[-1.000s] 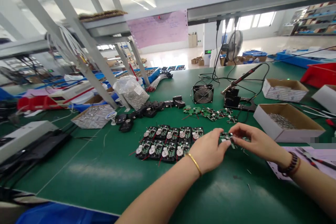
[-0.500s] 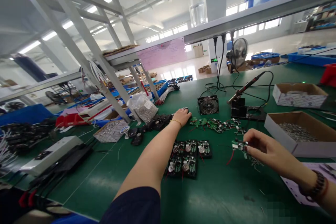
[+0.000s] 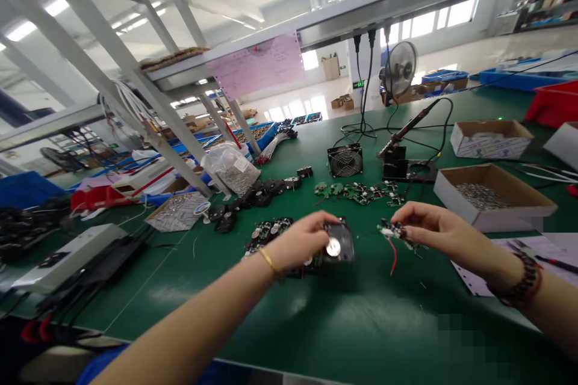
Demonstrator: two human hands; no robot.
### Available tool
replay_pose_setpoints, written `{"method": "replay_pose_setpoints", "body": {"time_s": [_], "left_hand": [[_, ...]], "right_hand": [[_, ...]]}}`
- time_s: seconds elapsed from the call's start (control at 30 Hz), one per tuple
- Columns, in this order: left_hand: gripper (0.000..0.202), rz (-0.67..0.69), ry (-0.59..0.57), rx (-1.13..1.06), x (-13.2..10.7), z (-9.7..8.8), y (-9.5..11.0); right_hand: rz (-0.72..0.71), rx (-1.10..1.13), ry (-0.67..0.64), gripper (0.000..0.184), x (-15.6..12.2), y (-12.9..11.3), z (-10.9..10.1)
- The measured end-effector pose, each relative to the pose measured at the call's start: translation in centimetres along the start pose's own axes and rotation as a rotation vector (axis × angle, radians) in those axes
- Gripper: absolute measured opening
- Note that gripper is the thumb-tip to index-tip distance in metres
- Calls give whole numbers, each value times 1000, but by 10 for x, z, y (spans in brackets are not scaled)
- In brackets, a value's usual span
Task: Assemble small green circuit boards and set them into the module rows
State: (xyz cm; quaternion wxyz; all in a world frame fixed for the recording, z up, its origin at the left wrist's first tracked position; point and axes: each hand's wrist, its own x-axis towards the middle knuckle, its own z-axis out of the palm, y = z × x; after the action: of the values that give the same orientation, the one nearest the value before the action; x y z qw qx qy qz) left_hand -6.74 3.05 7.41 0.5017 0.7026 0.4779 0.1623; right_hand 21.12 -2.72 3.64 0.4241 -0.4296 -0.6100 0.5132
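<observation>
My left hand (image 3: 303, 242) grips a black plastic housing (image 3: 344, 239) with a round silvery disc in it, held over the bench and slightly blurred. Under and beside that hand lie several black housings fitted with circuit boards (image 3: 270, 228), partly covered by my wrist. To the right, my right hand (image 3: 427, 225) pinches a small circuit board (image 3: 392, 228) with a red wire hanging down. Between and beyond the hands runs a row of loose green circuit boards (image 3: 361, 192). More black housings (image 3: 259, 194) sit in a heap at the left.
A soldering iron (image 3: 409, 126) rests in its stand behind my right hand, near a small black fan (image 3: 345, 160). At the right stands a carton of small metal parts (image 3: 494, 198). A bag of metal parts (image 3: 232, 167) leans by the shelf post.
My left hand has come back from the far housings toward me, bringing a black housing. My right hand still holds the circuit board. The view has shifted slightly.
</observation>
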Motion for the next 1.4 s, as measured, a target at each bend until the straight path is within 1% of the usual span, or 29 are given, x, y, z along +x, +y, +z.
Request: {"method": "replay_pose_setpoints", "body": {"time_s": [0.03,0.07,0.1,0.13,0.17,0.2,0.27,0.3,0.4,0.43,0.47,0.6,0.67,0.73,0.87,0.97,1.03,1.1,1.17,1.27,1.33,1.4], "left_hand": [[42,-27,-87,-47,-12,18,-12],[42,-59,-119,-55,-23,36,-24],[42,-89,-148,-17,-32,51,-33],[39,-82,-139,56,-39,62,-41],[36,-48,-106,152,-46,70,-45],[34,7,-66,256,-51,74,-48],[35,139,-3,424,-62,72,-49],[40,190,-9,473,-67,70,-50],[69,254,-111,519,-81,67,-56],[77,264,-115,518,-85,69,-61],[83,270,-91,512,-87,74,-66],[96,323,85,426,-88,94,-82],[105,344,129,393,-86,99,-84],[110,347,160,394,-84,99,-84],[110,380,177,444,-84,96,-82],[108,410,182,448,-83,96,-82],[102,420,192,439,-83,97,-81],[91,429,175,438,-83,96,-79],[75,429,134,466,-83,95,-75],[62,410,81,563,-83,91,-69],[61,407,103,662,-79,88,-66],[58,431,168,778,-71,88,-63]], "right_hand": [[19,-9,-51,37,-3,-1,5],[35,-27,-95,36,-5,-1,11],[50,-56,-134,34,-8,-1,17],[65,-94,-167,31,-10,0,23],[82,-138,-198,27,-12,1,28],[97,-183,-229,23,-14,2,33],[120,-268,-276,15,-17,6,41],[123,-306,-291,13,-18,8,45],[114,-402,-291,11,-20,13,54],[109,-422,-285,11,-21,15,58],[104,-436,-279,10,-21,16,61],[35,-521,-220,8,-22,23,75],[-10,-578,-195,7,-22,25,79],[-24,-610,-201,7,-24,26,81],[-25,-650,-243,6,-28,25,83],[-90,-717,-262,8,-32,25,86],[-146,-786,-269,7,-33,25,88],[-164,-808,-276,7,-32,26,89],[-110,-735,-295,11,-29,29,85],[20,-564,-312,30,-21,36,75],[30,-479,-259,37,-15,41,68],[-39,-414,-136,33,-9,46,62]]}}
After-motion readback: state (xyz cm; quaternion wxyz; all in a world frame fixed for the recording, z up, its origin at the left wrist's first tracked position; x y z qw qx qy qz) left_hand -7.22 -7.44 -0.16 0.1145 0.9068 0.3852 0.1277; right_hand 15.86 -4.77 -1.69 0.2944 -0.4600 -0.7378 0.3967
